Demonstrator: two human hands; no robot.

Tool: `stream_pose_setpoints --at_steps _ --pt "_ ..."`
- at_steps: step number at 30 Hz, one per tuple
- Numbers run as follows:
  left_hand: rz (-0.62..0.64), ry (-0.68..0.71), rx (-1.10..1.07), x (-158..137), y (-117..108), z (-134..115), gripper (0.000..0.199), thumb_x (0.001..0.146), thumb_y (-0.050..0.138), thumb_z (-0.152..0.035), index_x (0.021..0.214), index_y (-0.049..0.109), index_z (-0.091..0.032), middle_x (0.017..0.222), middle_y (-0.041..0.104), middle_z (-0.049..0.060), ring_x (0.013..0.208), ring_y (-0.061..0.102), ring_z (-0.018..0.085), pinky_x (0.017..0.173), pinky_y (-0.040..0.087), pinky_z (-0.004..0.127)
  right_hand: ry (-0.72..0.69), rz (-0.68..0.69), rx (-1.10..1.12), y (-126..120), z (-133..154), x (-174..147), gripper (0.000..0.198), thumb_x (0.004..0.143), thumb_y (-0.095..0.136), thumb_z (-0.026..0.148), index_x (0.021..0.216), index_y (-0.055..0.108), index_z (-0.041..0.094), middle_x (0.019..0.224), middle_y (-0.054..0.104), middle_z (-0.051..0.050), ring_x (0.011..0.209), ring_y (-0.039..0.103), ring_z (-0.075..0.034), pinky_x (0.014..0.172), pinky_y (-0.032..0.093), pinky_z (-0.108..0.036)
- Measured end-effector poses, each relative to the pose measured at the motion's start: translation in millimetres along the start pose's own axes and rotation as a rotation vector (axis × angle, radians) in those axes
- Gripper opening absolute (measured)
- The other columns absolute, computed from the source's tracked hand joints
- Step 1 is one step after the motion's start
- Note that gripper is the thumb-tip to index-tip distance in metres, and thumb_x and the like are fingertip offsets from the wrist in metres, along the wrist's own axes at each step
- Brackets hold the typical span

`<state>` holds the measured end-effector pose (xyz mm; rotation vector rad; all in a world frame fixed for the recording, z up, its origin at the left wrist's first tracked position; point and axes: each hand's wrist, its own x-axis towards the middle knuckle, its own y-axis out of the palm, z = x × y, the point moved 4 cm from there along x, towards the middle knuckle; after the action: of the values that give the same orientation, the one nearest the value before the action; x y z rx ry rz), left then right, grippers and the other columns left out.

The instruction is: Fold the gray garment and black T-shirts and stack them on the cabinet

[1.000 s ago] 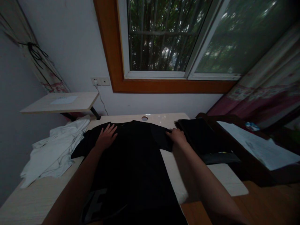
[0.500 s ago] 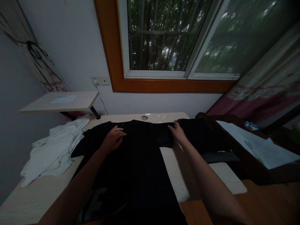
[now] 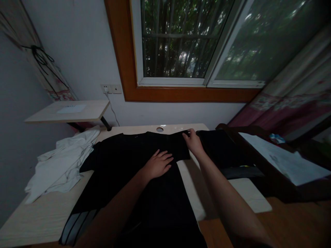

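A black T-shirt (image 3: 124, 158) lies spread over the light wooden desk (image 3: 38, 213), its collar toward the wall and its lower part toward me. Flat on its chest, near the right side, rests my left hand (image 3: 157, 165) with the fingers spread. My right hand (image 3: 192, 141) pinches the outer edge of the shirt's right sleeve at its upper corner. Grey-white striped patches (image 3: 79, 225) show near the shirt's lower left, partly behind my left forearm.
Crumpled white cloth (image 3: 62, 162) lies at the desk's left, below a small raised shelf (image 3: 69, 112) bearing a paper. Folded dark cloth (image 3: 222, 148) lies right of the sleeve. Beyond it stands dark furniture with a pale sheet (image 3: 281, 156). A window (image 3: 181, 41) is in the wall ahead.
My left hand has moved right from near the collar to the right chest and now lies flat. My right hand has shifted slightly up and left, lifting the sleeve's upper edge toward the wall.
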<state>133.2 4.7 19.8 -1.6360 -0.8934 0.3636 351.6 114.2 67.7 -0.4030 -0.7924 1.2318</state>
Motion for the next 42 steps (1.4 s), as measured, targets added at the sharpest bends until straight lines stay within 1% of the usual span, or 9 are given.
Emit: stream_pose_setpoints --at_steps 6,11,14,17,21,26,33,39,42 --pt "-0.018 0.001 -0.126 4 0 6 0.036 0.098 0.049 -0.033 0.131 0.063 -0.031 0.145 0.059 0.001 0.142 0.043 0.022 0.122 0.027 0.050 -0.114 0.140 0.287 2 45 -11 0.040 0.088 0.059 0.046 0.120 0.057 0.021 0.095 0.070 -0.007 0.083 0.067 -0.021 0.075 0.051 -0.033" --pt "-0.143 -0.252 -0.484 0 -9 41 0.013 0.087 0.055 -0.021 0.085 0.068 -0.020 0.099 0.073 0.007 0.106 0.065 0.022 0.103 0.049 0.041 -0.130 0.658 0.609 15 74 -39 0.055 0.094 0.052 0.054 0.139 0.046 0.023 0.094 0.072 -0.004 0.065 0.066 -0.015 0.057 0.046 -0.025" --pt "-0.228 -0.461 -0.599 -10 -12 66 0.013 0.088 0.046 -0.020 0.084 0.058 -0.019 0.078 0.067 0.004 0.079 0.069 0.018 0.084 0.057 0.039 -0.101 0.641 0.597 17 61 -45 0.049 0.096 0.050 0.052 0.133 0.051 0.020 0.095 0.072 -0.006 0.068 0.066 -0.014 0.059 0.047 -0.026" --pt "-0.369 -0.687 -0.964 -23 -14 86 0.015 0.093 0.039 -0.024 0.104 0.048 -0.020 0.083 0.065 0.002 0.068 0.072 0.016 0.072 0.061 0.036 -0.115 0.555 0.474 20 35 -51 0.039 0.095 0.053 0.050 0.115 0.062 0.018 0.089 0.070 -0.005 0.075 0.064 -0.016 0.069 0.050 -0.029" --pt "-0.551 -0.924 -1.267 -35 -14 98 0.038 0.093 0.055 -0.039 0.122 0.036 -0.022 0.086 0.065 0.001 0.063 0.073 0.016 0.069 0.063 0.038 -0.221 0.534 0.354 27 11 -73 0.033 0.090 0.062 0.045 0.110 0.064 0.019 0.097 0.067 -0.005 0.083 0.061 -0.018 0.077 0.050 -0.032" --pt "-0.519 -0.864 -1.147 -30 -8 99 0.073 0.080 0.077 -0.029 0.136 0.030 -0.023 0.084 0.066 -0.003 0.060 0.071 0.013 0.067 0.062 0.030 -0.379 0.516 0.135 33 5 -100 0.041 0.079 0.075 0.032 0.116 0.061 0.021 0.104 0.062 -0.006 0.090 0.058 -0.021 0.082 0.048 -0.035" --pt "-0.449 -0.845 -0.889 -27 -19 84 0.066 0.077 0.066 -0.012 0.137 0.039 -0.023 0.069 0.055 -0.011 0.052 0.068 0.010 0.056 0.052 0.018 -0.394 0.454 0.058 28 6 -111 0.031 0.084 0.060 0.016 0.115 0.059 0.021 0.097 0.061 -0.004 0.093 0.057 -0.021 0.086 0.046 -0.035" --pt "-0.141 -0.804 -0.700 -35 -33 69 0.052 0.080 0.058 -0.011 0.131 0.050 -0.022 0.062 0.057 -0.009 0.050 0.067 0.012 0.052 0.048 0.018 -0.484 0.430 0.006 23 8 -115 0.032 0.087 0.057 0.014 0.118 0.062 0.021 0.104 0.062 -0.007 0.101 0.055 -0.024 0.092 0.045 -0.038" --pt "-0.172 -0.768 -0.566 -39 -35 74 0.039 0.083 0.057 -0.014 0.121 0.058 -0.021 0.065 0.059 -0.007 0.052 0.067 0.011 0.056 0.048 0.019 -0.506 0.427 -0.018 23 8 -116 0.031 0.090 0.056 0.015 0.119 0.063 0.022 0.108 0.062 -0.008 0.105 0.055 -0.025 0.094 0.046 -0.040"
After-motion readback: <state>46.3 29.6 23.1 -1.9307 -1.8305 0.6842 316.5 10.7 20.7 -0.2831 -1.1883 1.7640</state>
